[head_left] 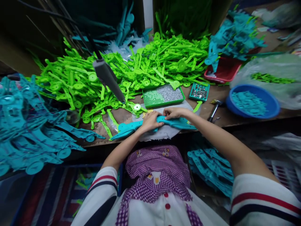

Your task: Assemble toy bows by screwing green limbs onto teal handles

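A long turquoise plastic part point(129, 128) lies across a pale cloth point(162, 135) at the table's front edge. My left hand point(150, 121) is closed over its middle, thumb along the near side. My right hand point(175, 113) is just to the right, fingertips pinched together and pointing down at the part's upper face; whatever they hold is hidden. Just behind the hands stands a green tray point(163, 104) of small silvery pieces. A smaller teal tray point(199, 91) with metal bits is to its right.
A grey electric screwdriver point(109, 80) hangs at left above heaped lime-green plastic parts point(164, 56). Turquoise parts point(30, 125) crowd the left side. On the right are a hammer point(213, 111), a blue bowl point(254, 102) of small turquoise pieces and a red bin point(223, 70).
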Action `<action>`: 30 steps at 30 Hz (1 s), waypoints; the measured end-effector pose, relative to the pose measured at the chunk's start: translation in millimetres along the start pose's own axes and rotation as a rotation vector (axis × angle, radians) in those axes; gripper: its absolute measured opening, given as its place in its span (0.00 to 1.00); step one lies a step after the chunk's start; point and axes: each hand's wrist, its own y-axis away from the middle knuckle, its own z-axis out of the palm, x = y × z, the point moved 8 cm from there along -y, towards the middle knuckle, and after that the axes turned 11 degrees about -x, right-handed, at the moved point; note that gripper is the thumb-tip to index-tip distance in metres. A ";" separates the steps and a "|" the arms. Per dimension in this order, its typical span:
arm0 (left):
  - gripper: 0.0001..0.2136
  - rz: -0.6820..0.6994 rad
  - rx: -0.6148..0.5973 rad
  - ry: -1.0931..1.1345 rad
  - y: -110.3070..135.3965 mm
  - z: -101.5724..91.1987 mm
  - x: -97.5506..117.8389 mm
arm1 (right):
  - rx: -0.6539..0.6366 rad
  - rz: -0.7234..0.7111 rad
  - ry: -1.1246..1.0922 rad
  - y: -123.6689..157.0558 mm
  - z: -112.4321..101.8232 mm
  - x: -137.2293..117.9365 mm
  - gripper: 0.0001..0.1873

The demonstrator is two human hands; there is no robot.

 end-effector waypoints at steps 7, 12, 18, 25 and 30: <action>0.29 0.069 0.020 0.066 8.3 -4.8 0.6 | 0.782 -0.149 -0.305 119.7 -5.0 0.6 0.19; 0.22 0.227 0.016 0.119 -7.1 -10.8 40.9 | 1.341 0.184 -0.680 217.4 72.2 68.4 0.21; 0.19 0.279 -0.384 -0.029 -70.8 20.2 97.0 | 1.100 0.311 -0.676 199.8 61.5 101.1 0.24; 0.23 0.318 -0.635 0.066 -87.1 23.4 96.8 | 0.712 0.280 -1.005 171.1 47.0 116.4 0.15; 0.27 0.344 -0.678 0.124 -90.7 26.6 94.9 | 0.621 0.301 -1.175 158.9 54.1 113.0 0.09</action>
